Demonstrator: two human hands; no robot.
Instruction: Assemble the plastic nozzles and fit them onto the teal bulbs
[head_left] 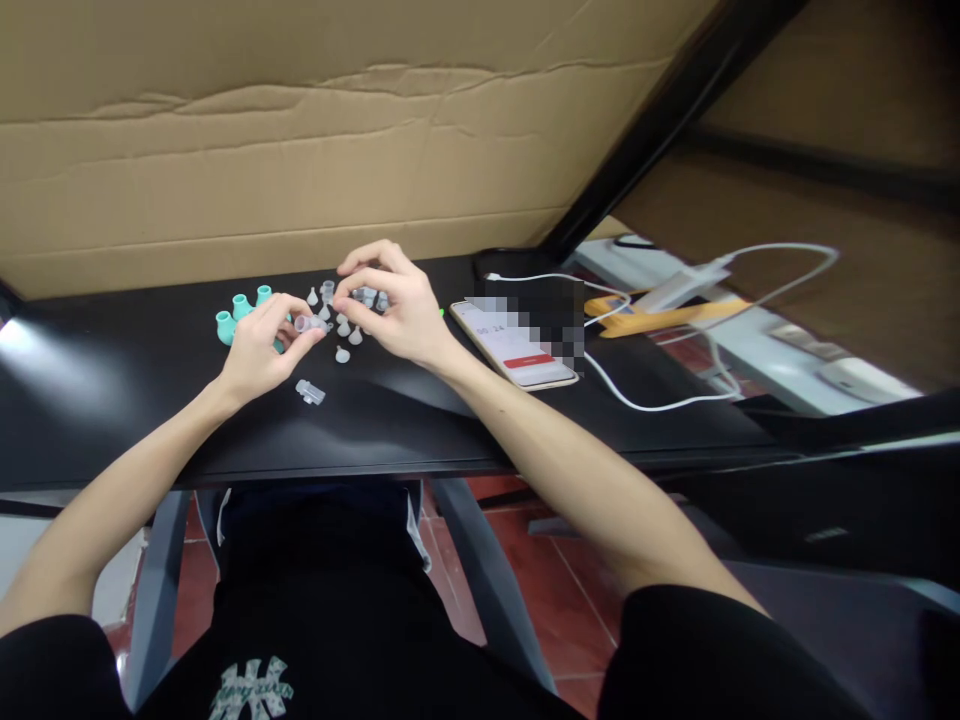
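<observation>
One small clear plastic cap (pixel 311 323) (light, stiff, likely slippery) is pinched by left hand (pixel 259 350) fingertips, while more parts (pixel 365 296) are grasped by right hand (pixel 394 305).

Black desk (pixel 112 400), cardboard wall (pixel 300 130)

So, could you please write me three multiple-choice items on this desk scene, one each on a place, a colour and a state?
1. Where does the phone lie?
A. To the right of the right hand
B. Left of the teal pieces
C. On the floor

2. What colour are the rubber-like pieces beside the left hand?
A. Red
B. Teal
C. Yellow

3. What is the left hand doing?
A. Lying flat and empty
B. Gripping the white cable
C. Pinching a small clear plastic part in its fingers

Answers: 1 A, the phone rests on the black desk just past the right wrist. 2 B, they are plainly teal. 3 C, the clear part sits between its fingertips.
</observation>
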